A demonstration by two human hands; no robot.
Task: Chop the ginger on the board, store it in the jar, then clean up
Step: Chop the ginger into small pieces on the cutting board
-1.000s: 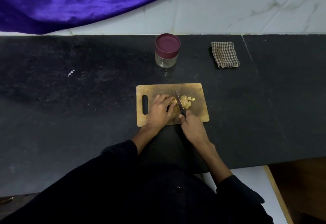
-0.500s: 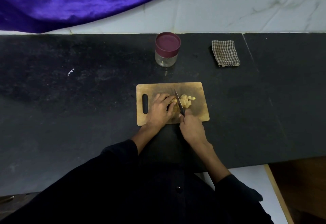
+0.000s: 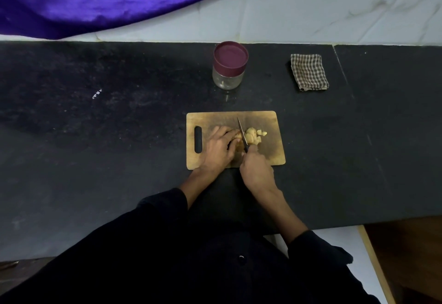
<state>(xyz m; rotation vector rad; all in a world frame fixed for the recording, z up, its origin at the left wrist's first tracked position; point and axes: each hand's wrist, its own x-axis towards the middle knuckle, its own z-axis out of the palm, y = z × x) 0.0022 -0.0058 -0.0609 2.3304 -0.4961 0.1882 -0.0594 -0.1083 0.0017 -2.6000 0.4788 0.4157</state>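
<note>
We are mid-chop, ginger pinned on the board.

Our left hand (image 3: pixel 218 147) curls over the uncut ginger (image 3: pixel 235 141), grip pressing it to the board (image 3: pixel 270 121) so it cannot roll, knuckles just beside the knife (image 3: pixel 241 131). Our right hand (image 3: pixel 257 172) wraps the handle, blade angled between the held piece and the cut pieces (image 3: pixel 254 136) on its right. Behind on the tabletop (image 3: pixel 119 136), the jar (image 3: pixel 229 65) stands lidded and the cloth (image 3: pixel 309 72) waits, likely for cleanup.

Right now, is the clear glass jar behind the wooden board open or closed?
Closed. The clear glass jar stands upright with its maroon lid seated on top, covering the mouth fully.
</note>
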